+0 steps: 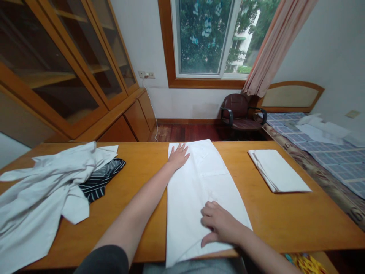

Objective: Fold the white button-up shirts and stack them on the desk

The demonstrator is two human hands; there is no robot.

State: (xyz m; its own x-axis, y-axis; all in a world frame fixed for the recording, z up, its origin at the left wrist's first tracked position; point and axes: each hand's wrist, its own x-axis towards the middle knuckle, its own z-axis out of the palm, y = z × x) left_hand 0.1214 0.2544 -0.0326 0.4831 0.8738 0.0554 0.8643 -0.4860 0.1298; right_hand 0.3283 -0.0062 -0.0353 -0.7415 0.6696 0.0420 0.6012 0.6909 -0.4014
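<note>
A white garment (185,205), folded lengthwise into a long panel, lies on the wooden table (137,236) in front of me. A line like a pocket edge shows on its right half. My left hand (178,156) presses flat on its far end, fingers spread. On the near part rests my right hand (221,224), its fingers bent and its thumb held apart; no cloth shows between them. The garment's near left corner is creased diagonally and hangs past the table edge.
Left on the table are a heap of white clothes (48,190) and a black striped cloth (102,177). A folded white garment (278,171) lies to the right. Beyond the table stand a glass-door cabinet (99,72), an office chair (241,112) and a bed (322,140).
</note>
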